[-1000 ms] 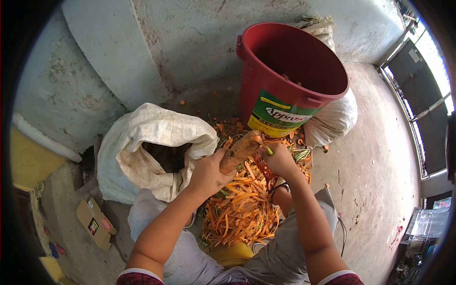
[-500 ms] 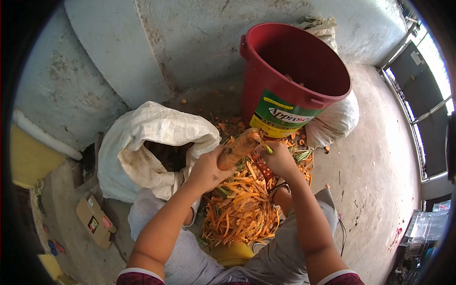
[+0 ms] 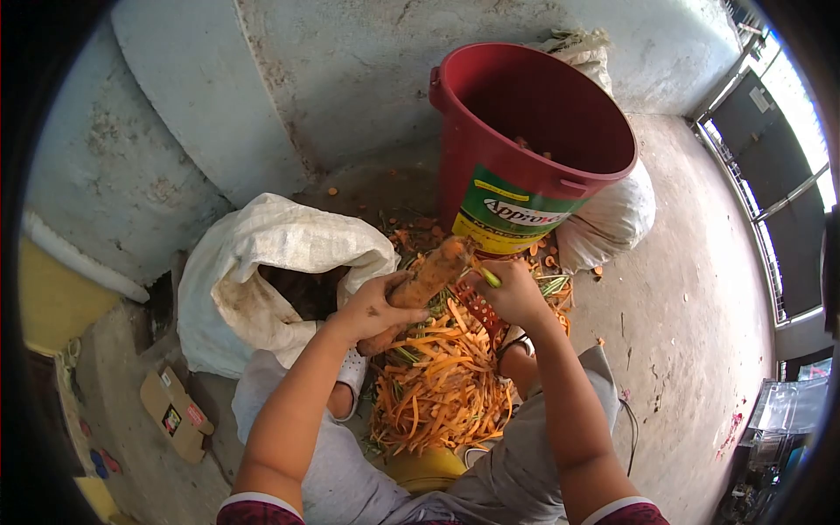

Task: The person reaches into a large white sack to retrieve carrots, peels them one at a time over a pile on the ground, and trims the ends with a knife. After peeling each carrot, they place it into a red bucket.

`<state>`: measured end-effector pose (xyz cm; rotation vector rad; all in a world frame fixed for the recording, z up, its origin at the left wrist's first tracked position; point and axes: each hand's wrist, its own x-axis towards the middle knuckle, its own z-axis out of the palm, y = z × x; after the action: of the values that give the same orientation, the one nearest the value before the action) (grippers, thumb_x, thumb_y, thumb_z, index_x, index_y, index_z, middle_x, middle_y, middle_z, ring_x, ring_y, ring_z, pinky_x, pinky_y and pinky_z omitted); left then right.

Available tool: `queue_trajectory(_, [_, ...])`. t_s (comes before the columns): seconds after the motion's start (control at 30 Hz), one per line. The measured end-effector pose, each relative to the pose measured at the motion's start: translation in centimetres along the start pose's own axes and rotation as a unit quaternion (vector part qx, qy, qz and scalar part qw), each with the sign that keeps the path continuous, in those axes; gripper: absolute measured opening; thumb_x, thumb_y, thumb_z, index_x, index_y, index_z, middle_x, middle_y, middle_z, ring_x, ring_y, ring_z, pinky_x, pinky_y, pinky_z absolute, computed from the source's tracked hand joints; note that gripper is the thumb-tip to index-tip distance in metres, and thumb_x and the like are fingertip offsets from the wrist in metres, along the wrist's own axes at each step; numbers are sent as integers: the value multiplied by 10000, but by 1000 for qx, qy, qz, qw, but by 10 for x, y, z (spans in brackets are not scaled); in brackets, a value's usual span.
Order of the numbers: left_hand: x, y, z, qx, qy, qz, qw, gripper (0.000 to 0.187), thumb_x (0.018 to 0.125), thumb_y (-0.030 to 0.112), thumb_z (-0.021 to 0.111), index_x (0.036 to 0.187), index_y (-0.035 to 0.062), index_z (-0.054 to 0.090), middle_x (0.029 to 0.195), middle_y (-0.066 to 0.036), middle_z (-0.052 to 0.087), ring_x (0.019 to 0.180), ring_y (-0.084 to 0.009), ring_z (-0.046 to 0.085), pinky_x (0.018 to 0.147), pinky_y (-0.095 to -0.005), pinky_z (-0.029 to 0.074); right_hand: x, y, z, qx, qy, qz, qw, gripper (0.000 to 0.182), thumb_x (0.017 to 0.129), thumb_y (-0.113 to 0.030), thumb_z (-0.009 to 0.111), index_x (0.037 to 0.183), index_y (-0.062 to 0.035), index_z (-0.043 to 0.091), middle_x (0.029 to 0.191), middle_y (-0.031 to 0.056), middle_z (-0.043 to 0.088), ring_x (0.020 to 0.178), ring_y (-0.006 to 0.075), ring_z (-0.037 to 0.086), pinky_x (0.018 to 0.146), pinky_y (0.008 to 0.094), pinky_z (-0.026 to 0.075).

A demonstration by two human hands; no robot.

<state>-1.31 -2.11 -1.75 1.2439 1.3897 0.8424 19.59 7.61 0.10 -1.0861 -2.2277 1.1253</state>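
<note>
Concrete floor (image 3: 669, 297), orange peelings (image 3: 437, 385) heaped, stained wall (image 3: 367, 87); left hand (image 3: 376, 308) gripping carrot (image 3: 437, 269), right hand (image 3: 514, 293) pinching yellow-green item (image 3: 490, 277).

"How are the arms posing?"

"Both are reaching forward, the left forearm (image 3: 293, 411) and the right forearm (image 3: 573, 402) slanting inward toward each other."

"And the hands?"

"The left hand (image 3: 379, 308) is gripping, its fingers curving and a dark smudge (image 3: 374, 311) showing on its skin. The right hand (image 3: 512, 290) is clenching near it, its knuckles bending and its fingertips partly hiding from view."
</note>
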Motion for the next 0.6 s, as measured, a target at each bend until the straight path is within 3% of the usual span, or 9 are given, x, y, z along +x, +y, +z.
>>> queue_trajectory(0.1, [1,-4,-9,-167,86,-63,980,482,654,219,711,1007,-38,505,889,-113,559,733,-134,552,657,-242,447,-4,4,-12,118,34,38,992,171,769,-164,556,811,-11,619,567,116,561,514,178,512,509,328,401])
queue_trajectory(0.17, [-2,-1,-14,-154,85,-23,984,434,661,202,705,972,-29,510,836,-92,552,683,-112,538,608,-234,442,-4,0,-25,130,87,70,985,159,762,-146,559,820,-12,622,572,92,564,517,141,490,508,313,396])
queue_trajectory(0.2, [-2,4,-16,-146,82,-3,986,410,664,193,701,955,-25,512,810,-82,548,658,-102,531,583,-229,440,-4,-5,-27,101,64,81,990,159,760,-147,561,806,-6,617,575,96,563,515,148,486,511,315,396])
queue_trajectory(0.27, [-3,4,-13,-114,42,-16,992,443,667,201,698,996,-26,506,813,-68,551,697,-102,524,629,-238,434,-7,-13,-27,43,16,106,993,164,755,-150,566,778,7,607,581,106,559,512,164,479,516,318,396])
queue_trajectory(0.3, [-1,1,-12,-91,33,-9,995,453,668,205,697,1008,-25,505,819,-63,552,708,-105,524,644,-242,432,-6,-9,-20,-5,35,35,999,182,758,-159,566,742,20,590,573,122,544,503,189,484,515,325,396])
queue_trajectory(0.43, [-1,3,-6,-75,12,-15,997,568,654,254,707,1092,-27,479,914,-73,561,817,-136,525,750,-263,414,-4,-3,-9,5,6,26,1000,216,763,-190,571,733,24,583,554,135,520,500,222,488,523,337,398])
queue_trajectory(0.53, [1,1,-4,-53,-12,-12,998,628,645,269,714,1125,-42,454,993,-104,551,903,-159,518,810,-269,394,-2,-7,-8,-19,-16,73,997,220,765,-196,571,782,23,591,657,163,568,569,225,513,590,330,410])
queue_trajectory(0.6, [1,0,-3,-35,-24,-14,999,673,638,286,718,1143,-56,434,1034,-127,540,953,-176,507,843,-273,380,-1,-3,-4,-13,2,30,999,226,771,-204,567,755,20,585,595,159,536,528,249,494,555,346,405])
